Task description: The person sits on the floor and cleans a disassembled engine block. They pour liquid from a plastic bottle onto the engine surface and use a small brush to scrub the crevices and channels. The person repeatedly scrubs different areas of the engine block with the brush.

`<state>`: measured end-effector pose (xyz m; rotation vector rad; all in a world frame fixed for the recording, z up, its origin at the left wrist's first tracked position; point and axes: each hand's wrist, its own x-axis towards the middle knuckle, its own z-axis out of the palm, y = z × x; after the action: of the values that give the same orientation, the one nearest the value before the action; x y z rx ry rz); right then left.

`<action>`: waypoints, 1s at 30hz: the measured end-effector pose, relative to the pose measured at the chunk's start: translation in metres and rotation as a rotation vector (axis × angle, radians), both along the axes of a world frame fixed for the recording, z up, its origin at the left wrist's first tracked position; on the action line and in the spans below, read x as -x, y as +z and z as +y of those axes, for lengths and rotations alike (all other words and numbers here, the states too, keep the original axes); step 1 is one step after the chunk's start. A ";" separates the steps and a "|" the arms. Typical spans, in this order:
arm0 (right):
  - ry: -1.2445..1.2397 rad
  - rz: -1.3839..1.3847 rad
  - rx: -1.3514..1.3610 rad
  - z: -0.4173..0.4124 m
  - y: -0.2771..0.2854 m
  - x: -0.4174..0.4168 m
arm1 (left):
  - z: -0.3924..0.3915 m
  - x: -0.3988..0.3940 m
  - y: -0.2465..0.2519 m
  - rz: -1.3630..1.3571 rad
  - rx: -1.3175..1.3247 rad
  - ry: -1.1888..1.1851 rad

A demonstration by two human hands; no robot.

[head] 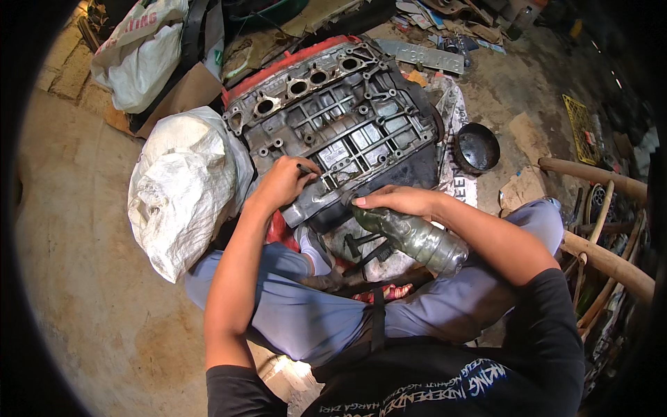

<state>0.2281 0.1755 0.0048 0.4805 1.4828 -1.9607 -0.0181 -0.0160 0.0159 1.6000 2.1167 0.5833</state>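
A grey metal engine block (pixel 333 120) with a red edge along its far side lies on the floor before me. My left hand (pixel 286 182) is at the block's near left part, its fingers closed on a thin dark rod-like tool (pixel 305 168). In my right hand (pixel 401 200) is a dented, see-through plastic bottle (pixel 417 237), held by its upper part and tilted, its neck towards the block's near edge. Whether liquid comes out cannot be told. Below the block lie a dark-bristled brush (pixel 384 252) and another dark tool (pixel 351 245).
A white woven sack (pixel 177 193) stands left of the block, another (pixel 140 57) beyond it. On the right are a round black pan (pixel 476 148), a yellow plastic crate (pixel 581 130) and a wooden-pole frame (pixel 620 260). A metal plate (pixel 422 55) and scraps lie at the back right.
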 end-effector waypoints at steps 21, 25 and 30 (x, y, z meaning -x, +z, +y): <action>-0.003 0.075 -0.014 0.005 -0.013 -0.001 | 0.008 -0.023 0.001 0.028 0.220 -0.045; -0.021 0.067 0.001 0.008 -0.013 -0.001 | 0.019 -0.024 0.007 0.152 0.212 0.128; -0.016 0.057 0.005 0.009 -0.015 -0.001 | 0.029 -0.025 0.010 0.192 0.226 0.176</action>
<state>0.2287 0.1847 -0.0100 0.4390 1.5132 -2.0053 0.0074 0.0125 0.0261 1.4022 2.3845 0.2387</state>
